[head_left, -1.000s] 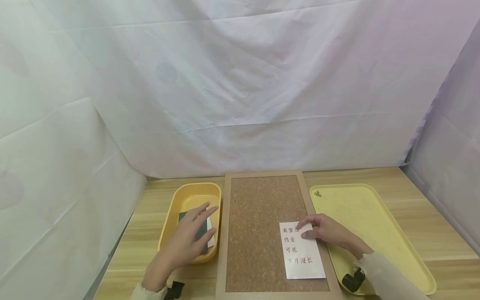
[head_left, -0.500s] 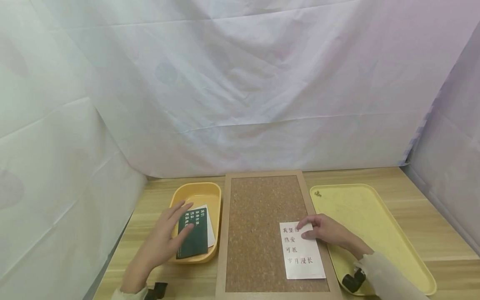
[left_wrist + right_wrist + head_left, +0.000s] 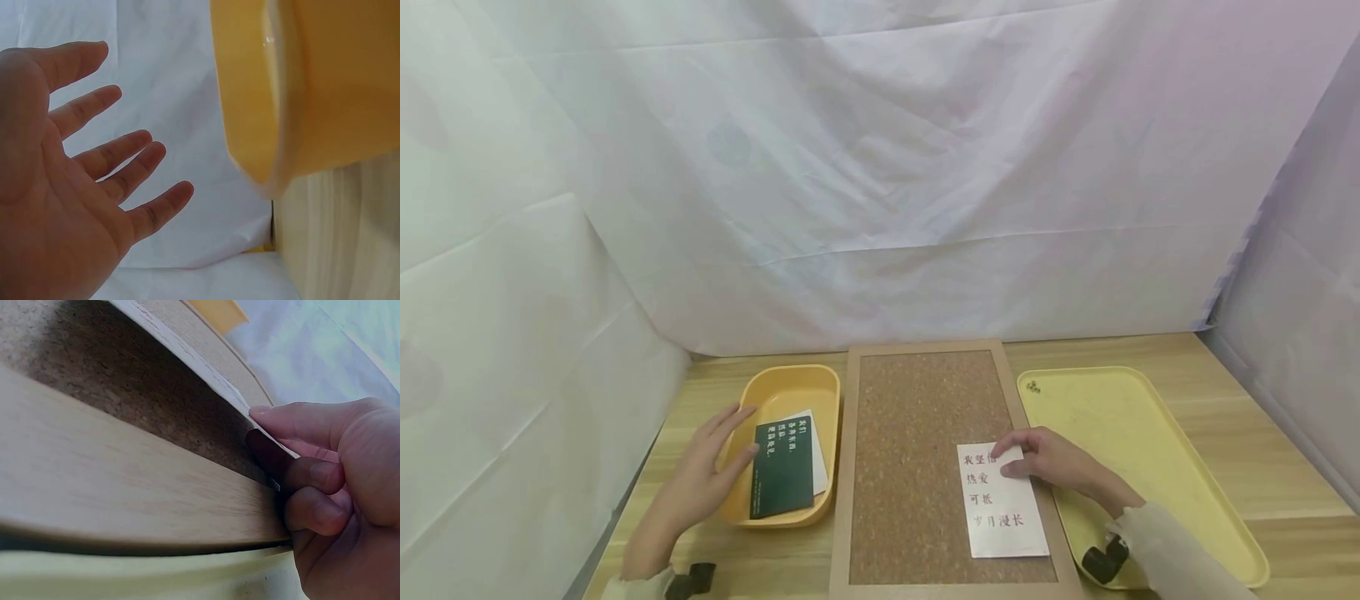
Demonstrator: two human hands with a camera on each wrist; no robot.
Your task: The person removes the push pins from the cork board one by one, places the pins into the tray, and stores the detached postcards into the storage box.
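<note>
My right hand [image 3: 1060,462] pinches the upper right edge of a white card [image 3: 1003,533] printed with red Chinese characters. The card lies over the lower right of a cork board [image 3: 925,417] with a wooden frame. In the right wrist view the thumb is above the card [image 3: 187,355], other fingers are curled beneath, and its near edge stands above the cork. My left hand [image 3: 696,479], fingers spread and holding nothing, hovers at the left rim of a yellow basin [image 3: 793,390]. Inside the basin a dark green card [image 3: 786,479] with white characters overlaps another white card [image 3: 820,467].
A shallow pale-yellow tray [image 3: 1120,425] lies right of the board, under my right forearm. Small brass-coloured pieces [image 3: 1033,387] sit in its far left corner. White cloth [image 3: 880,183] hangs behind and at both sides of the wooden table [image 3: 1165,354].
My left hand has moved left from over the basin to its left rim, uncovering the green card. The right hand keeps its pinch on the white card in the same place.
</note>
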